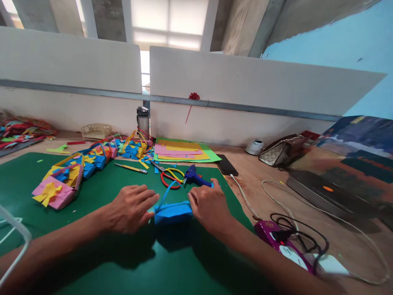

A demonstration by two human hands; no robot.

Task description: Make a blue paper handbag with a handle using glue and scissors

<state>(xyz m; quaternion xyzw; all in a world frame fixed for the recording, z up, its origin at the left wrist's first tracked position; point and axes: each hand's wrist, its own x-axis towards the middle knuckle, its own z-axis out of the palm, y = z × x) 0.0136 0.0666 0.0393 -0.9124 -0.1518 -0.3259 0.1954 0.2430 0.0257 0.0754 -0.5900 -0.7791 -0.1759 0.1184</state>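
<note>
A small blue paper basket (173,214) with a thin strip handle hangs just above the green mat (123,262), between my two hands. At its left end, my left hand (133,208) is closed, thumb and fingers pinching the paper edge. My right hand (211,205) grips the basket's right end with curled fingers. Just beyond the basket lie a blue glue gun (195,176) and scissors (172,176) with red and yellow handles. The right hand partly covers the glue gun's rear.
Finished paper baskets (61,188) line the mat's left side. A cutter knife (130,167), coloured paper sheets (184,151), a bottle (143,121) and a black phone (227,164) sit farther back. On the right are a purple power strip (270,235) with tangled cables and a handbag (281,150).
</note>
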